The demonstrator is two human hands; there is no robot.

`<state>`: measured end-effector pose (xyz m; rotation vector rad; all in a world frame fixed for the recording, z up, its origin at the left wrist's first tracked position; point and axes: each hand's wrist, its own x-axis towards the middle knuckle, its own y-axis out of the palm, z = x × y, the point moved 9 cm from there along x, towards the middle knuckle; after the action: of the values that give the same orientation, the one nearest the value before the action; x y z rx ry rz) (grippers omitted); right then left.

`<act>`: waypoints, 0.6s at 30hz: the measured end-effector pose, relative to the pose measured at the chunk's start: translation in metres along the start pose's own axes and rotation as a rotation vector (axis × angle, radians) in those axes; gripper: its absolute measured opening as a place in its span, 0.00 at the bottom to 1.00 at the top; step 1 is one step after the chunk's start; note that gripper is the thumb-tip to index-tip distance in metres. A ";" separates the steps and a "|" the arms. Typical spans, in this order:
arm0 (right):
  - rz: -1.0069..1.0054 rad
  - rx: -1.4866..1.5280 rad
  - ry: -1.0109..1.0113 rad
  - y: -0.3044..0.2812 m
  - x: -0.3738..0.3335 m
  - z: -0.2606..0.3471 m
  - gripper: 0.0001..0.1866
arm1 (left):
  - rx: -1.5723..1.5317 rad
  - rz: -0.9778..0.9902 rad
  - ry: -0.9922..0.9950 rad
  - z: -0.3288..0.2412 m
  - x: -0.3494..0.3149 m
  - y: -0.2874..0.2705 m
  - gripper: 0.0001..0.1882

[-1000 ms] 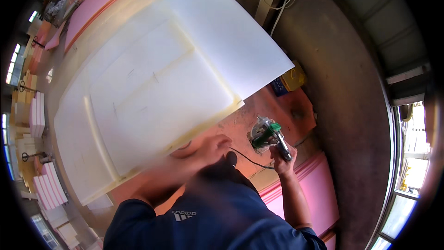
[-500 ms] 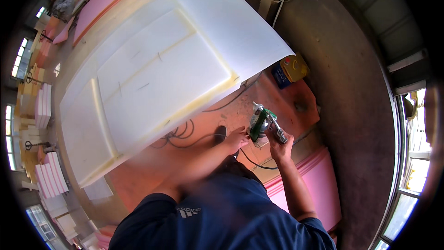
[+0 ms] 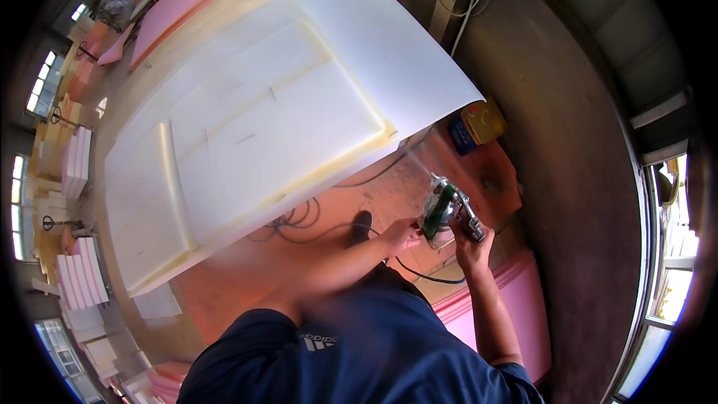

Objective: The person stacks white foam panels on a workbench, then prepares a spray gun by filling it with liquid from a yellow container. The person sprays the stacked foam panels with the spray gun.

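Note:
A metal spray gun (image 3: pixel 440 211) with a green-and-silver cup is in front of me, its nozzle toward the far left. A thin mist leaves the nozzle toward the near right corner of a large white foam sheet (image 3: pixel 262 127). My right hand (image 3: pixel 473 252) is closed round the gun's handle, with the fingers partly hidden behind it. My left hand (image 3: pixel 404 235) has its fingers curled against the side of the cup. Yellowish strips run along the sheet's near edge and across its surface. A dark hose (image 3: pixel 419 272) trails beneath the hands.
Under the sheet's right corner stands a blue and yellow can (image 3: pixel 477 126). Coiled hose (image 3: pixel 299 221) lies on the reddish floor covering (image 3: pixel 224 284). Pink sheets (image 3: pixel 516 307) are stacked by my right side, near a dark wall (image 3: pixel 576 179). White and pink foam stacks (image 3: pixel 81 273) stand far left.
The spray gun and both hands have moved slightly right. Mist now shows at the nozzle, where none was visible before. The whole view has shifted a little.

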<state>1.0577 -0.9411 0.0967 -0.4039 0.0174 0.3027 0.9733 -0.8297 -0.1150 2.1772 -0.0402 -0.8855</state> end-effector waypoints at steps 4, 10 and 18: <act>0.002 0.057 -0.057 0.010 0.017 0.019 0.12 | -0.065 -0.057 0.046 -0.032 -0.002 -0.005 0.28; -0.029 0.102 -0.199 0.020 0.037 0.060 0.13 | -0.086 -0.063 0.133 -0.076 0.001 -0.004 0.27; -0.048 0.113 -0.195 0.035 0.042 0.097 0.05 | -0.044 -0.055 0.229 -0.099 -0.007 -0.008 0.22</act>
<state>1.0836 -0.8604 0.1690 -0.2605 -0.1654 0.2910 1.0264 -0.7581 -0.0702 2.2335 0.1508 -0.6561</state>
